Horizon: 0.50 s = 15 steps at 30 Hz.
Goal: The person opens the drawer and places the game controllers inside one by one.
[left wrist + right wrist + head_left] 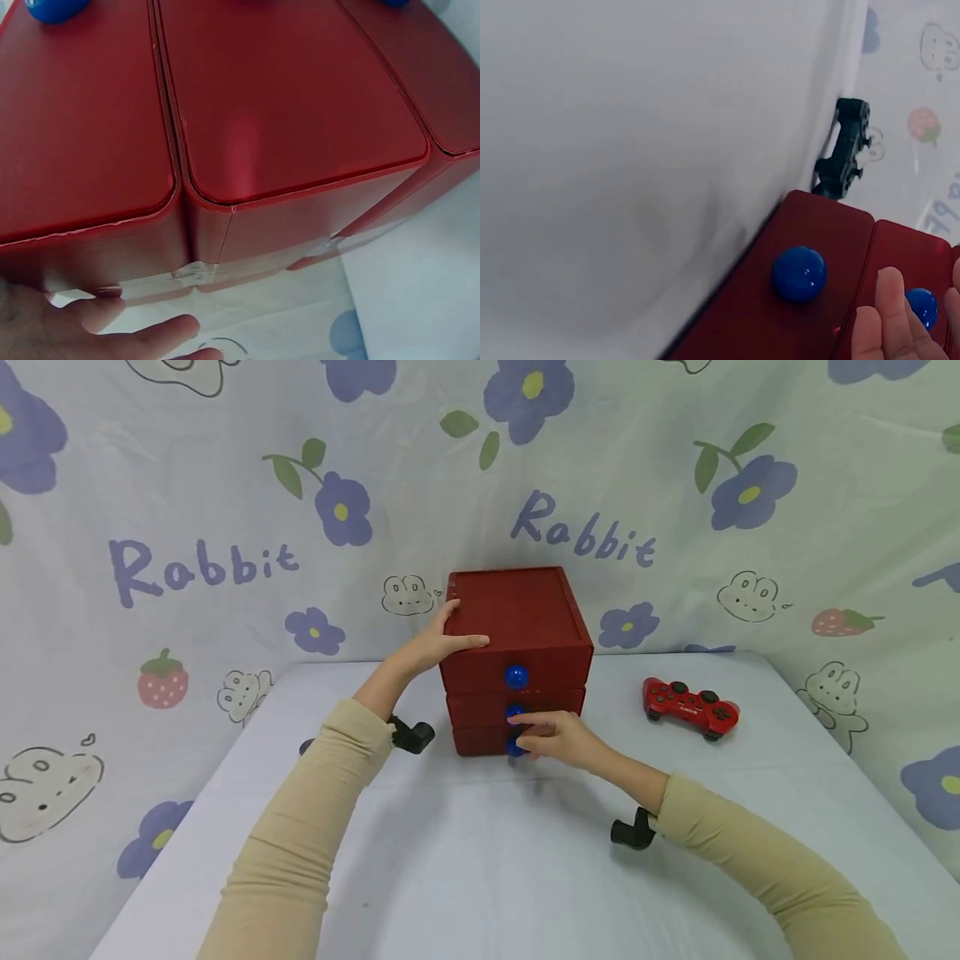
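A red three-drawer box (517,610) stands on the white table, each drawer front bearing a round blue knob. Spread across the top's left front edge, my left hand (438,643) rests on the box; its fingers (161,337) lie along the side in the left wrist view. In front of the lower drawers is my right hand (558,739). The right wrist view puts its extended fingers (892,315) by the middle knob (922,304), which they partly hide, with no grip visible. The bottom knob (799,274) shows uncovered there. All three drawers look closed.
A red game controller (690,706) lies on the table (480,860) to the right of the box. Behind everything hangs a white cloth (420,527) printed with flowers and rabbits. Black camera mounts (633,831) project from both wrists.
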Tool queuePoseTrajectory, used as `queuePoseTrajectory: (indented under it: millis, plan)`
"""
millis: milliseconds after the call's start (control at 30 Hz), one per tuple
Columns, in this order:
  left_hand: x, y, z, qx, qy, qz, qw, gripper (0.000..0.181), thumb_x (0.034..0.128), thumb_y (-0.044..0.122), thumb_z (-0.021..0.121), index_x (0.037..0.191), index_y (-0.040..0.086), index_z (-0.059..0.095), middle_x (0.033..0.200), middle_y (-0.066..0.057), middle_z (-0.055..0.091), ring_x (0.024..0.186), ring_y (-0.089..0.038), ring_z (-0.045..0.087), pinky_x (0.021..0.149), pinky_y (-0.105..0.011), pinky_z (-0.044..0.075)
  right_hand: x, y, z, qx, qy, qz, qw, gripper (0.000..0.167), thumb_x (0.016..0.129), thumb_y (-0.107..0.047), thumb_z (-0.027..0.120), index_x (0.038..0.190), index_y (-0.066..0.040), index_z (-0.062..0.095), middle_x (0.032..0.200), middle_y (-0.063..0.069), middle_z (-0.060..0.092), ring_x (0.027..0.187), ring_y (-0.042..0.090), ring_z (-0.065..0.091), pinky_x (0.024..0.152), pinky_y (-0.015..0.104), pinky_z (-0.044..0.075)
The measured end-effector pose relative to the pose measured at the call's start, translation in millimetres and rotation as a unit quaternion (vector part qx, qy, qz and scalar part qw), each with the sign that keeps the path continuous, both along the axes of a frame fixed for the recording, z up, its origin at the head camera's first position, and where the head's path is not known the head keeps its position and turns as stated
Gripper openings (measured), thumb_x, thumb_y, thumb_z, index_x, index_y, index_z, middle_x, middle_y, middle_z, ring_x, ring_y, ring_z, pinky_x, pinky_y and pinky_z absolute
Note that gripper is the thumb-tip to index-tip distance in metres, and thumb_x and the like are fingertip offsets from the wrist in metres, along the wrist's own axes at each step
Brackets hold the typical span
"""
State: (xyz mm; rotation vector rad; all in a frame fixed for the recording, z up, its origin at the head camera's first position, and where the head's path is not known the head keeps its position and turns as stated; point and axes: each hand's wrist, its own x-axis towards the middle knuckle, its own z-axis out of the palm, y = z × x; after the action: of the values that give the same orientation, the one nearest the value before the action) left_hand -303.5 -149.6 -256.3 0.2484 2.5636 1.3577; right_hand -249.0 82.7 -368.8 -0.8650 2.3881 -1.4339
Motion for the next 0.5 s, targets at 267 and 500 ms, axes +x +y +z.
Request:
queuePoseTrajectory:
  millis: [267, 500]
  plan:
    - [0.4, -0.3, -0.1, 0.0, 0.002, 0.002, 1.0, 0.091, 0.084, 0.038, 0.061, 0.148, 0.023, -0.003, 0.152, -0.01, 0.006, 0.137, -0.029, 0.014, 0.109, -0.048, 0.017, -10.5, -4, 4.5, -0.02, 0.003, -0.032, 0.9993, 0.038, 0.087, -0.012, 0.061, 0.123, -0.002, 0.057, 0.087, 0.018, 0.068, 0.073, 0.031, 0.066, 0.069, 0.036, 0.054]
    - [-0.6, -0.4, -1.2, 0.004, 0.001, 0.002, 1.0, 0.092, 0.0835, 0.039, 0.061, 0.148, 0.023, -0.003, 0.152, -0.011, 0.008, 0.137, -0.029, 0.015, 0.109, -0.049, 0.017, -20.4, -7, 2.9, -0.039, -0.036, -0.044, 0.9976, 0.034, 0.086, -0.012, 0.063, 0.117, 0.0, 0.06, 0.084, 0.02, 0.068, 0.077, 0.04, 0.064, 0.076, 0.05, 0.05]
